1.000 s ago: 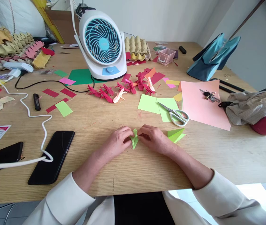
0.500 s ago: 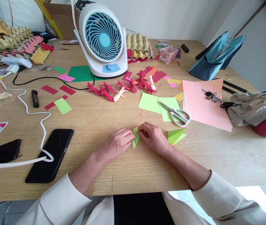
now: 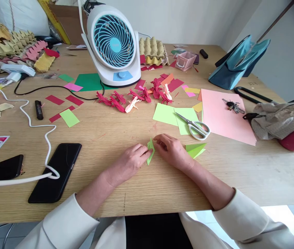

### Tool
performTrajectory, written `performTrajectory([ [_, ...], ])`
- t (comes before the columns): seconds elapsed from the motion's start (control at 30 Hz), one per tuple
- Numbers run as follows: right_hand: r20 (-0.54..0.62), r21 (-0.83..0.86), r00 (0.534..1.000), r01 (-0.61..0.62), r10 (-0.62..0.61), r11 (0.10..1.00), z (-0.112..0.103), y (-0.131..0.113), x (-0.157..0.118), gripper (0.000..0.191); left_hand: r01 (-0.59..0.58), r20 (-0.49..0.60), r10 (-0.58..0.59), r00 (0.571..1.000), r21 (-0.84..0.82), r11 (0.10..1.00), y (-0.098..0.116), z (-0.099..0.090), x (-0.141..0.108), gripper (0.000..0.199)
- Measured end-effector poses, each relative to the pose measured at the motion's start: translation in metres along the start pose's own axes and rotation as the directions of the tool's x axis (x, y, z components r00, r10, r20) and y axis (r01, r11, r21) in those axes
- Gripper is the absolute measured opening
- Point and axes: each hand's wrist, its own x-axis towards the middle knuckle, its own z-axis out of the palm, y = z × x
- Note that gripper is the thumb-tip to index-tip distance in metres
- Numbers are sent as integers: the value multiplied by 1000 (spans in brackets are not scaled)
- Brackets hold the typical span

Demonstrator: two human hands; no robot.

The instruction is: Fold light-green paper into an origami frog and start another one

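Note:
A small folded piece of light green paper, narrow and pointed at both ends, lies on the table between my hands. My left hand is closed on its left side, fingertips pressing on the middle. Just right of the paper is my right hand, its fingers bent, slightly apart and holding nothing; its fingertips are close to the paper's upper edge. Beside my right wrist lies another folded light green paper. Scissors with white handles rest on flat light green sheets farther back.
Red folded paper figures sit before a white fan. Keys lie on a pink sheet to the right. At left are a black phone, a white cable and a black marker.
My right fingers have come off the green paper and sit just beside it. My left fingertips have shifted slightly right, farther over the paper.

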Motion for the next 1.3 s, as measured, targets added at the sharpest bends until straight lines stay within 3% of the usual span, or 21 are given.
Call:
performTrajectory([
  [0.2,286,-153,951,167,-118,974,-22,-6,-5,20,7,51,-10,999,53,999,3,-3,1,26],
  [0.37,413,-261,900,266,-142,928,-29,-14,-4,21,1,49,-4,999,58,998,3,-2,0,27],
  [0.63,482,-351,864,344,-147,871,-31,-17,-2,20,-4,60,0,998,70,998,5,-4,1,27],
  [1.13,524,-492,844,408,-113,769,-27,-20,-7,22,-9,75,3,997,81,997,5,-3,4,25],
  [1.3,531,-546,842,426,-96,721,-23,-23,-7,21,12,7,-13,1000,95,995,8,0,5,29],
])
